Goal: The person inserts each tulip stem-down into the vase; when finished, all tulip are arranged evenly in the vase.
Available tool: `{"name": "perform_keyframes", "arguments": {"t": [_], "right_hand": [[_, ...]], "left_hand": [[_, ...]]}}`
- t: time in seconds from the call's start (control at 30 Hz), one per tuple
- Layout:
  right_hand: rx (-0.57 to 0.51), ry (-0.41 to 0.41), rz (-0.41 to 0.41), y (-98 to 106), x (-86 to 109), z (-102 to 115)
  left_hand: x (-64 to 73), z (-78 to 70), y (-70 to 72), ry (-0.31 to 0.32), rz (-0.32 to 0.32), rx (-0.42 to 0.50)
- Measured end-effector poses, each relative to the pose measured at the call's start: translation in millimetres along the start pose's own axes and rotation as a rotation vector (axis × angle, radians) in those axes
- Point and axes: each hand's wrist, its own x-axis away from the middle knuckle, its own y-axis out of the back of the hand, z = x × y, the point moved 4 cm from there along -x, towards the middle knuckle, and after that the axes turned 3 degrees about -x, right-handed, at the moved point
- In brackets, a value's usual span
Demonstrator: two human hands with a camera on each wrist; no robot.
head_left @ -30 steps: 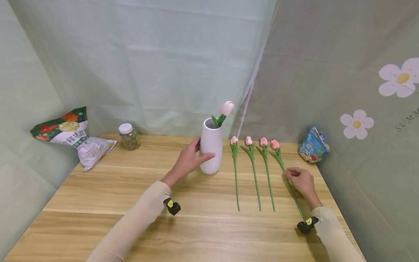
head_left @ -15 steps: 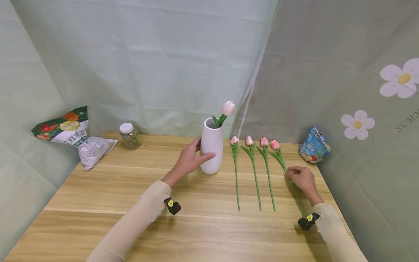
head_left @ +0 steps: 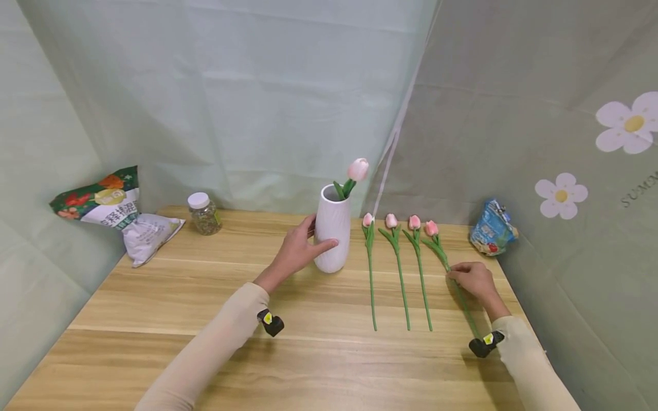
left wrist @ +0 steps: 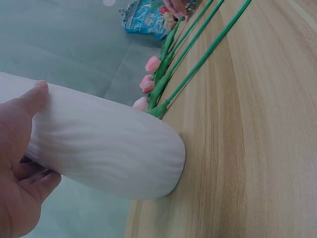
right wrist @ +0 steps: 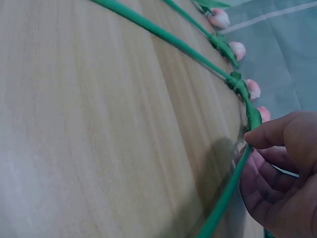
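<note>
My left hand [head_left: 297, 246] grips a white ribbed vase [head_left: 331, 234] round its side, thumb across the front; the left wrist view shows the vase [left wrist: 114, 144] standing on the wooden table. One pale pink tulip [head_left: 357, 170] with green leaves leans out of its mouth. To the right lie several pink tulips in a row with their heads away from me. My right hand [head_left: 474, 281] pinches the stem of the rightmost tulip [head_left: 437, 249] just below its leaves. In the right wrist view, thumb and fingertips meet on that green stem [right wrist: 225, 198].
A clear jar [head_left: 204, 216] with a white lid stands at the back left, beside a printed bag [head_left: 119, 211] leaning on the cloth wall. A crumpled blue packet [head_left: 492, 228] sits at the back right. Cloth walls [head_left: 257, 103] enclose the table's back and sides.
My right hand has drawn its fingers together on the rightmost tulip's stem, whose lower part has shifted slightly right. The left hand and vase hold still.
</note>
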Motion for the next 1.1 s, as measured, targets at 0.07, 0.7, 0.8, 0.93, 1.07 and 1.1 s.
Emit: {"name": "perform_keyframes", "arguments": {"t": [0.07,0.7,0.8,0.93,1.07,1.1], "right_hand": [[-0.015,-0.006,-0.003,1,0.5,1],[-0.133,0.099,-0.079,27,15.5,42],[-0.167,0.108,-0.094,32,17.2,51],[-0.242,0.11,-0.115,39,20.2,65],[-0.295,0.134,-0.151,47,21.6,78],[-0.307,0.143,-0.162,49,21.7,81]], "left_hand": [[-0.3,0.3,0.0,0.0,0.001,-0.001],[0.0,-0.8,0.3,-0.02,-0.003,-0.001],[0.0,-0.5,0.2,-0.017,-0.004,-0.001],[-0.1,-0.7,0.4,-0.016,-0.002,0.003],[-0.4,0.0,0.1,-0.016,-0.003,-0.002],[-0.5,0.2,-0.1,-0.017,-0.003,-0.003]]}}
